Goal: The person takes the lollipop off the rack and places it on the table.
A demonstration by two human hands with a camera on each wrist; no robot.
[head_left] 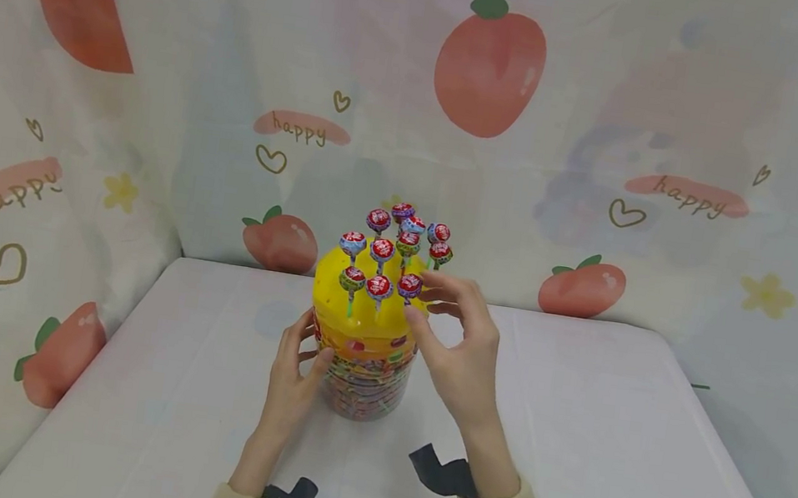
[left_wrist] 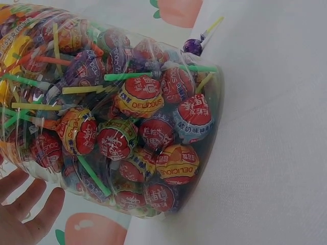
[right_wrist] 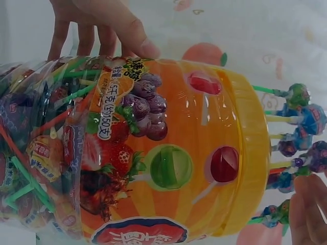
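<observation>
A big clear plastic jar (head_left: 360, 387) with a yellow lid (head_left: 332, 295) stands upright on the table, filled with wrapped lollipops (left_wrist: 138, 97). Several more lollipops (head_left: 383, 251) stand upright in the lid, sticks downward. My left hand (head_left: 296, 366) holds the jar's left side, thumb towards the front and fingers reaching behind. My right hand (head_left: 462, 341) is at the lid's right front, thumb and fingertips about a purple-wrapped lollipop (head_left: 409, 286); the exact contact is partly hidden. In the right wrist view, right-hand fingers (right_wrist: 306, 209) show beside the lollipop heads.
A loose purple lollipop (left_wrist: 193, 47) lies on the white table (head_left: 197, 399) beyond the jar's base. A printed fabric backdrop (head_left: 388, 46) rises behind and at the sides. Black straps (head_left: 445, 472) sit at both wrists.
</observation>
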